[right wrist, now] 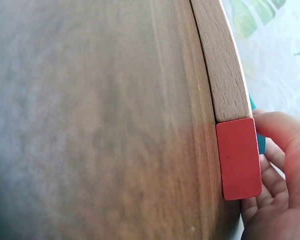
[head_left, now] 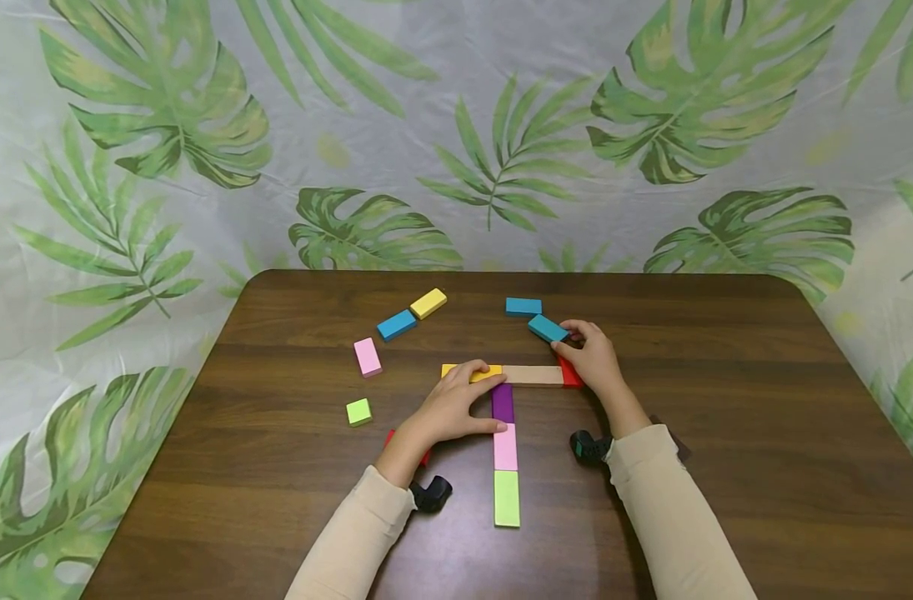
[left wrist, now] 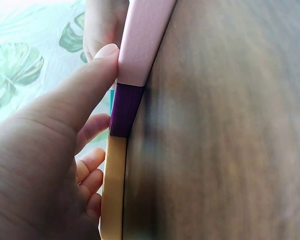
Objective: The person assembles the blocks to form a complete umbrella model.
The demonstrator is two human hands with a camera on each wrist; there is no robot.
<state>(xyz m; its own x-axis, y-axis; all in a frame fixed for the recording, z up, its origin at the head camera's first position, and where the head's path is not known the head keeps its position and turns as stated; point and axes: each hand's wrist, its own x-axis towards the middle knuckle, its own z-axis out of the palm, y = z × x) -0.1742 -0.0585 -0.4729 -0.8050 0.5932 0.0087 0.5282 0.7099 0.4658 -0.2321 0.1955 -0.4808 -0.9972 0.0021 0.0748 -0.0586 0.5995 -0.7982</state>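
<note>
Flat wooden blocks form a T. Its bar is a yellow-orange block (head_left: 488,374), a plain wood block (head_left: 532,377) and a red block (head_left: 570,372); its stem is a purple block (head_left: 504,404), a pink block (head_left: 505,447) and a light green block (head_left: 506,498). My left hand (head_left: 452,408) rests on the T with fingers spread, thumb at the pink block and fingertips around the yellow-orange and purple blocks. Beyond the red block, my right hand (head_left: 595,360) pinches the near right end of a tilted blue block (head_left: 548,327) between thumb and fingers.
Another blue block (head_left: 524,307) lies behind the held one. To the left are a yellow block (head_left: 428,303), a blue block (head_left: 397,325), a pink block (head_left: 368,357) and a light green block (head_left: 358,412). A red block (head_left: 425,457) is partly hidden under the left wrist.
</note>
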